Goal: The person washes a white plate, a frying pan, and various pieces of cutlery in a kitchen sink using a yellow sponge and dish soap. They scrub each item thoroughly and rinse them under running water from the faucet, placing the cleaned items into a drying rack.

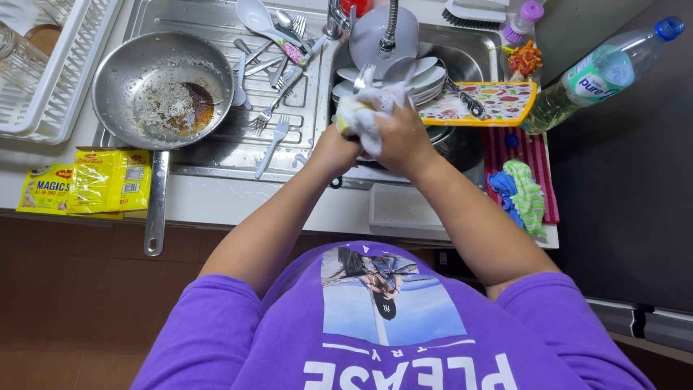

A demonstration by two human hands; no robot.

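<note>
Both hands meet over the sink's front edge, covered in white foam. My left hand (330, 149) is closed on a yellow-green soapy sponge (346, 115). My right hand (401, 139) is closed around the handle of a fork (364, 75), whose foamy tines stick up just beyond the fingers. The sponge presses against the fork between the two hands. The fork's handle is hidden by foam and fingers. Right behind the hands, a stack of white plates (430, 78) sits in the sink basin under the tap (390, 27).
A dirty steel frying pan (162, 87) lies on the drainboard with loose forks and spoons (274, 65) beside it. At the left are a white dish rack (50, 72) and yellow packets (86, 180). To the right lie a fruit-patterned cutting board (498, 101), a plastic bottle (606, 72) and cloths (521, 186).
</note>
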